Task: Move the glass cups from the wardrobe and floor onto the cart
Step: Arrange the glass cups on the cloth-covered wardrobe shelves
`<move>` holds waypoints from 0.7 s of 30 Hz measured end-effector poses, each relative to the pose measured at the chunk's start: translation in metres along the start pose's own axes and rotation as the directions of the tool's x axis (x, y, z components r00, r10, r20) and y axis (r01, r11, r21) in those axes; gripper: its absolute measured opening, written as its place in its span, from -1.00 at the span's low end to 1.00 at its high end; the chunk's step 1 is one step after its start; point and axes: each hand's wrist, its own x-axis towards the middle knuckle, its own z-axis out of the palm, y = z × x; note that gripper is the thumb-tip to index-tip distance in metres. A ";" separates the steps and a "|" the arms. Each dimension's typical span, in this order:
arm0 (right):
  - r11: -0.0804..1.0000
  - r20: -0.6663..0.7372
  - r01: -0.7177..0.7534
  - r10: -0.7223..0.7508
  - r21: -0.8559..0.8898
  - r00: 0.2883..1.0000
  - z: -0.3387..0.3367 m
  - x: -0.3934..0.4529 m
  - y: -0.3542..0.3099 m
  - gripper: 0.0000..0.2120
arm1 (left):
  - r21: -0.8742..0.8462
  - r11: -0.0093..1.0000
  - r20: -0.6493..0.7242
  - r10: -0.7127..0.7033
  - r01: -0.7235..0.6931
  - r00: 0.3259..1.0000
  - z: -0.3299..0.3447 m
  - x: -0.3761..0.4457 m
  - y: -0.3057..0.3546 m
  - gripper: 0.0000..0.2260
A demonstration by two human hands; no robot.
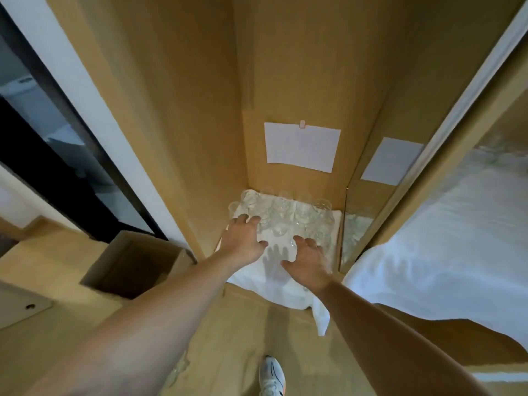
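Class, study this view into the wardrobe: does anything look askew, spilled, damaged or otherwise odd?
Two things stand out. The white cloth under the glass cups lies rumpled, one corner hanging over the wardrobe's front edge toward the floor. More glass cups sit on the floor by the left arm, where a foot could catch them. Nothing looks broken or spilled.

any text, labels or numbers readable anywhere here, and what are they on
None can be read.
White sheet taped to the wardrobe back panel: only faint marks, too blurred to read.
Second white sheet on the right inner panel: looks blank.
Cardboard box and shoe: no legible print.
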 end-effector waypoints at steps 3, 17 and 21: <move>1.000 0.071 -0.024 0.025 -0.005 0.997 0.012 0.026 0.013 -0.26 | 0.013 0.999 0.063 -0.041 0.040 0.997 0.018 0.027 0.002 -0.40; 0.960 0.129 -0.279 0.271 0.041 0.954 0.070 0.099 0.050 -0.36 | -0.036 0.997 0.276 -0.056 0.068 0.960 0.090 0.120 -0.020 -0.38; 0.930 0.126 -0.366 0.357 0.048 0.925 0.089 0.108 0.062 -0.35 | -0.070 0.997 0.329 -0.006 0.031 0.944 0.118 0.144 -0.030 -0.36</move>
